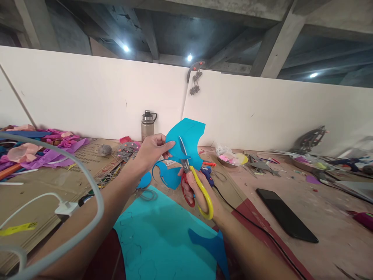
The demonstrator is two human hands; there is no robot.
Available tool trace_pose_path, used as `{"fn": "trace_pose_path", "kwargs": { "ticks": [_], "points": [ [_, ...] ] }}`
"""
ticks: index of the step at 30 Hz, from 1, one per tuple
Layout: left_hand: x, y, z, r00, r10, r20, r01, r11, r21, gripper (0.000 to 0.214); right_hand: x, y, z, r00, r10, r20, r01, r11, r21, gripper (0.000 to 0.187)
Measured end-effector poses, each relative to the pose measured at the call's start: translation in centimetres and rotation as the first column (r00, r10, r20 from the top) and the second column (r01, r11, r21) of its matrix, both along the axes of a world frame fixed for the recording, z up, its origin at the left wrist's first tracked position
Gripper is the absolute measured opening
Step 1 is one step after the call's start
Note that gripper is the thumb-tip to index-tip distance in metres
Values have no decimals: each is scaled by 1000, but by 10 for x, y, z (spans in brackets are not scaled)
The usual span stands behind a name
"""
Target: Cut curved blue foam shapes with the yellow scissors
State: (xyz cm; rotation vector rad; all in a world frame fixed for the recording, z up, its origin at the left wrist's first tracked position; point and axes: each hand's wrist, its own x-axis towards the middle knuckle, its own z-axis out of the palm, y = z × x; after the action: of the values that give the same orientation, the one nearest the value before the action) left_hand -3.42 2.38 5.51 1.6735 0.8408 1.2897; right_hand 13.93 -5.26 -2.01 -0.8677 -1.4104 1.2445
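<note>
apparently, the operation in hand was cutting. the left hand (159, 149) pinched the edge of the blue piece (190, 132), holding it raised beyond the far end of the large teal sheet (166, 233). the right hand (199, 191) grasped the scissors (185, 165) by their handles, above the far part of the large teal sheet, with one blade (182, 146) across the face of the blue piece; the second blade could not be made out clearly. loose blue offcuts (172, 178) lay just beyond the large teal sheet, a dark blue scrap (211, 245) at its near right side, and the phone (287, 214) well to its right. for a clean edge, the step seemed to call for a firm pinch near the cut yet clear of the scissors, with the blue piece turned into the cut. long, even strokes would probably have limited jagged steps; a slack sheet was likely to fold
</note>
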Motion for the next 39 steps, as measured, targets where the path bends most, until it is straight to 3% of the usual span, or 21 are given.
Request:
{"fn": "trace_pose_path", "kwargs": {
  "ticks": [19,25,31,39],
  "points": [
    [2,1,-3,999,-34,37,35,999,-38,38,-3,-5,3,998,-57,-27,55,996,-63,53],
    [-5,3,1,999,-44,2,44,993,-110,41,-1,-5,3,998,-50,27,52,997,-56,51],
    [-14,9,4,999,-8,36,10,999,-39,38,1,-1,-4,992,-25,123,30,999,-40,49],
    [-7,9,-2,1000,12,18,-13,1000,20,38,-2,-2,-2,998,40,55,-40,999,0,46]
  ]
}}
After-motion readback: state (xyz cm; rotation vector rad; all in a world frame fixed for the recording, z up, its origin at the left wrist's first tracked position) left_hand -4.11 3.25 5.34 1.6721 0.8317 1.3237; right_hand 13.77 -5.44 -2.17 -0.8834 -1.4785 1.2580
